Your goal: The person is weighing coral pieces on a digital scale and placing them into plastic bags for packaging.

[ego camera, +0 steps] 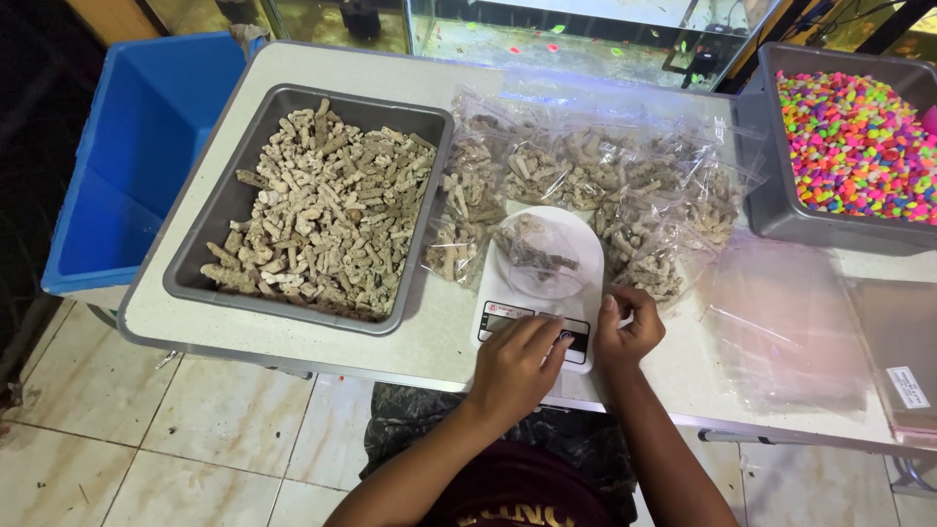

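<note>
The table (429, 337) is pale and speckled, with a white scale (542, 283) near its front edge as the landmark. Left of the scale sits a grey tray (210, 244) heaped with beige, stubby coral-like pieces (332, 210); beyond that tray, off the table, stands a blue bin (137, 146). Far right of the scale, a second grey tray (781, 210) holds bright multicoloured pebbles (859, 146). Behind and right of the scale lies a pile of clear filled bags (605, 181) of the same beige pieces. Empty clear bags (791, 332) lie flat to the scale's right.

On the scale's round pan rests a small clear bag (537, 252), open, crumpled, holding a few beige pieces. It lies just beyond both hands, untouched by them.

The left hand (517, 366) rests on the scale's front panel, fingers extended and loose, fingertips by the display, clasping nothing. The right hand (628, 332), at the scale's front right corner, is curled closed; whether it pinches anything I cannot tell.
</note>
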